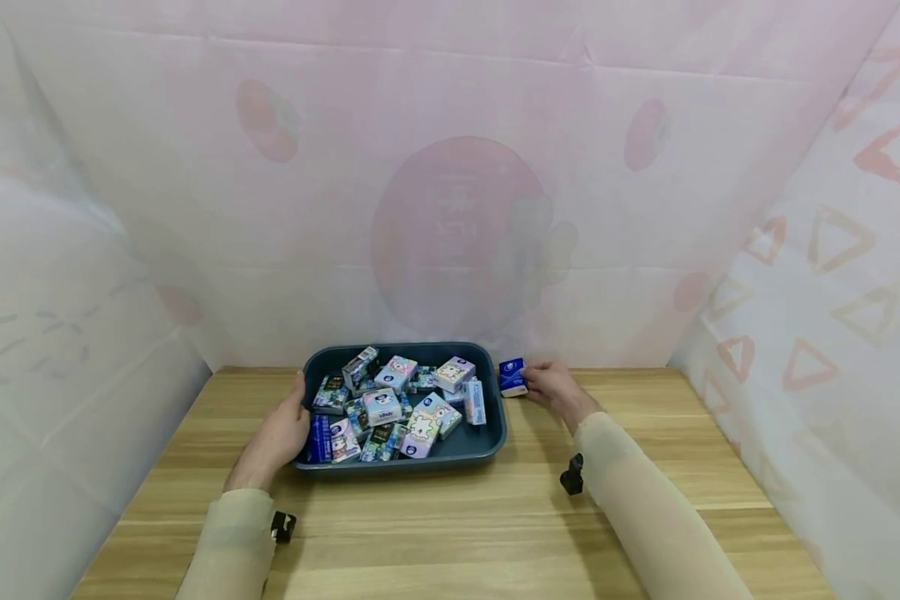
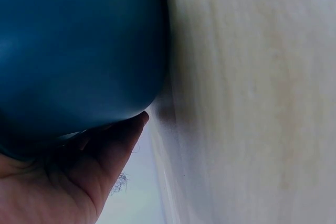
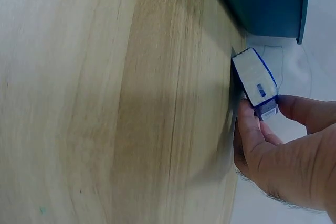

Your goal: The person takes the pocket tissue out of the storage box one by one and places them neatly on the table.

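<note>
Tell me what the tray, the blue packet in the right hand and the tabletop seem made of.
Tray: probably molded plastic, smooth, with a soft sheen and rounded corners.
Blue packet: perhaps plastic film or thin card; the printed surface and crisp edges leave it open.
Tabletop: wood or wood-look laminate, low sheen, judging by its striped grain.

Long sleeves, plain cream: left sleeve (image 1: 232,546), right sleeve (image 1: 656,508). Both run down to the wrist, slightly greenish tint near the cuffs. Small chunky black block on each wrist, inner side: left block (image 1: 283,527), right block (image 1: 572,475). Left hand (image 1: 277,433) and right hand (image 1: 557,387) bare. Fine hairs along right wrist edge.
</note>
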### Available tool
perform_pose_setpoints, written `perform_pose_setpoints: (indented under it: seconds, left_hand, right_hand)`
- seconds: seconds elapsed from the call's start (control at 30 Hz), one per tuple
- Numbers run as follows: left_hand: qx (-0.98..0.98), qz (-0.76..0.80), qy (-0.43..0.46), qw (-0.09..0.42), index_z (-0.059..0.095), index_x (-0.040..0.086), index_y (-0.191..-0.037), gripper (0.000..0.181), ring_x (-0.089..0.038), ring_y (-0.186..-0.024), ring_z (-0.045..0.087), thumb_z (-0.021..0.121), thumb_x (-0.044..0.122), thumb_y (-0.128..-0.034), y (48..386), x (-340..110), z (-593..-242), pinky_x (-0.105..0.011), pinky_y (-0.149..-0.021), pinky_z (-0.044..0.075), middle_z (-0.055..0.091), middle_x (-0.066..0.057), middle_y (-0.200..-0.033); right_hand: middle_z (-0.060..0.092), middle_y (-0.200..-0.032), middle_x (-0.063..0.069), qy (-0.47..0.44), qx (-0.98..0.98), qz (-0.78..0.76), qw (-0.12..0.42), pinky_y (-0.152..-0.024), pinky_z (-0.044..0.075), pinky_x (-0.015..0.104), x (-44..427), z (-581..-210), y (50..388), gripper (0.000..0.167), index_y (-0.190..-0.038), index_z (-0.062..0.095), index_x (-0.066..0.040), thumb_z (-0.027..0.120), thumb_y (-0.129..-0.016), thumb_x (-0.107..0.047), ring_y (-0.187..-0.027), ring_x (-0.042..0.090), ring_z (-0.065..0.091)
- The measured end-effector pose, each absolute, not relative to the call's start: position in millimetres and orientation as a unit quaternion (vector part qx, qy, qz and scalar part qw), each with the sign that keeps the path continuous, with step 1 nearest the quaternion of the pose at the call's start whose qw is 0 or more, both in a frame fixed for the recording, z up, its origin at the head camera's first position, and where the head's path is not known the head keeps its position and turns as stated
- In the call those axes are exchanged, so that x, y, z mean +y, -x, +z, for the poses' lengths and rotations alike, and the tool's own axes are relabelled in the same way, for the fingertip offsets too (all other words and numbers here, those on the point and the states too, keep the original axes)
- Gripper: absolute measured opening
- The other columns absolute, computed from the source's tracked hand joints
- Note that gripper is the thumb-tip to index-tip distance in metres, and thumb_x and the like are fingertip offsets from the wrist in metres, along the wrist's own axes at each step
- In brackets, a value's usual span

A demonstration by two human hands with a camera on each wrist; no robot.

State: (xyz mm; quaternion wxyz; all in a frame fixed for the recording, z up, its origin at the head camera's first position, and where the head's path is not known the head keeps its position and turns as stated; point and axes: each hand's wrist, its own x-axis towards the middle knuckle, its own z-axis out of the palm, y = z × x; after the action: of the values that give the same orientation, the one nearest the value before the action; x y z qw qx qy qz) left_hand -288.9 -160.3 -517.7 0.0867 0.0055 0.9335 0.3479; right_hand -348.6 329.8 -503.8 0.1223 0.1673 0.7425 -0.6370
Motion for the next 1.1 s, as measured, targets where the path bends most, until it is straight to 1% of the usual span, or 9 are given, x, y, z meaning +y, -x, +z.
perform_pose_setpoints:
  seconds: [0.2, 0.27, 0.33, 0.37, 0.47, 0.53, 0.8, 0.97, 1.1]
  left_hand:
    - [0.935, 0.344, -0.004, 0.086, -0.014, 0.012, -0.186, 0.076, -0.063, -0.175, 0.024, 0.029, 0.016, -0.1243, 289.8, -159.5, -518.4, -0.080, -0.142, 0.026, 0.012, -0.038, -0.191]
    - [0.935, 0.344, -0.004, 0.086, -0.014, 0.012, -0.186, 0.076, -0.063, -0.175, 0.024, 0.029, 0.016, -0.1243, 290.2, -159.4, -518.2, -0.080, -0.142, 0.026, 0.012, -0.039, -0.191]
    - [0.935, 0.343, -0.002, 0.087, -0.013, 0.011, -0.186, 0.075, -0.063, -0.176, 0.023, 0.029, 0.016, -0.1244, 290.3, -159.2, -517.7, -0.080, -0.142, 0.026, 0.011, -0.039, -0.191]
    - [0.935, 0.343, -0.002, 0.088, -0.013, 0.011, -0.187, 0.075, -0.063, -0.176, 0.023, 0.029, 0.016, -0.1246, 290.5, -159.1, -517.4, -0.080, -0.142, 0.026, 0.011, -0.039, -0.191]
    - [0.934, 0.345, 0.001, 0.090, -0.012, 0.011, -0.187, 0.074, -0.063, -0.176, 0.022, 0.029, 0.016, -0.1249, 290.4, -158.5, -516.1, -0.080, -0.142, 0.025, 0.011, -0.038, -0.191]
    - [0.934, 0.345, 0.003, 0.091, -0.012, 0.011, -0.187, 0.074, -0.063, -0.176, 0.022, 0.029, 0.016, -0.1252, 290.4, -158.2, -515.4, -0.080, -0.141, 0.025, 0.011, -0.038, -0.191]
    - [0.936, 0.342, 0.001, 0.084, -0.010, 0.009, -0.187, 0.074, -0.062, -0.175, 0.027, 0.029, 0.015, -0.1243, 291.3, -158.5, -517.7, -0.080, -0.141, 0.028, 0.016, -0.039, -0.189]
    - [0.935, 0.345, -0.002, 0.083, -0.009, 0.009, -0.187, 0.074, -0.062, -0.175, 0.027, 0.028, 0.016, -0.1238, 291.8, -159.1, -519.8, -0.079, -0.141, 0.028, 0.016, -0.038, -0.189]
    - [0.935, 0.343, 0.000, 0.084, -0.010, 0.009, -0.187, 0.074, -0.062, -0.175, 0.027, 0.028, 0.016, -0.1241, 292.2, -159.0, -518.9, -0.079, -0.141, 0.028, 0.016, -0.039, -0.189]
  right_hand:
    - [0.056, -0.171, 0.033, -0.153, 0.761, -0.621, 0.106, -0.134, 0.056, 0.048, 333.2, -500.4, 346.8, 0.053, -0.169, 0.048, 0.014, 0.056, -0.124, -0.013, -0.133, 0.026, 0.068]
    - [0.057, -0.170, 0.035, -0.144, 0.769, -0.616, 0.093, -0.131, 0.058, 0.047, 333.2, -499.2, 347.0, 0.054, -0.169, 0.048, 0.015, 0.055, -0.123, -0.012, -0.133, 0.027, 0.069]
    - [0.056, -0.171, 0.035, -0.137, 0.771, -0.617, 0.083, -0.132, 0.057, 0.047, 332.3, -497.2, 347.2, 0.054, -0.170, 0.047, 0.015, 0.053, -0.124, -0.012, -0.140, 0.032, 0.069]
    - [0.055, -0.172, 0.036, -0.132, 0.771, -0.617, 0.079, -0.133, 0.056, 0.048, 331.6, -495.8, 347.0, 0.055, -0.171, 0.046, 0.014, 0.053, -0.124, -0.012, -0.146, 0.035, 0.068]
    - [0.053, -0.176, 0.036, -0.122, 0.774, -0.616, 0.076, -0.137, 0.053, 0.052, 328.5, -489.2, 345.6, 0.055, -0.172, 0.046, 0.012, 0.052, -0.125, -0.015, -0.162, 0.043, 0.060]
    - [0.052, -0.176, 0.036, -0.113, 0.778, -0.614, 0.076, -0.137, 0.052, 0.054, 325.3, -484.1, 344.0, 0.055, -0.173, 0.047, 0.011, 0.053, -0.125, -0.016, -0.166, 0.047, 0.056]
    - [0.054, -0.174, 0.033, -0.087, 0.770, -0.628, 0.073, -0.137, 0.051, 0.056, 303.1, -468.3, 336.0, 0.052, -0.170, 0.052, 0.008, 0.057, -0.125, -0.017, -0.164, 0.048, 0.058]
    - [0.057, -0.171, 0.031, -0.073, 0.760, -0.642, 0.071, -0.137, 0.050, 0.058, 285.3, -463.3, 330.3, 0.050, -0.168, 0.056, 0.006, 0.059, -0.124, -0.017, -0.162, 0.048, 0.060]
    - [0.061, -0.167, 0.031, -0.053, 0.759, -0.644, 0.074, -0.135, 0.054, 0.057, 269.9, -459.7, 324.3, 0.050, -0.167, 0.057, 0.005, 0.062, -0.123, -0.018, -0.158, 0.048, 0.063]
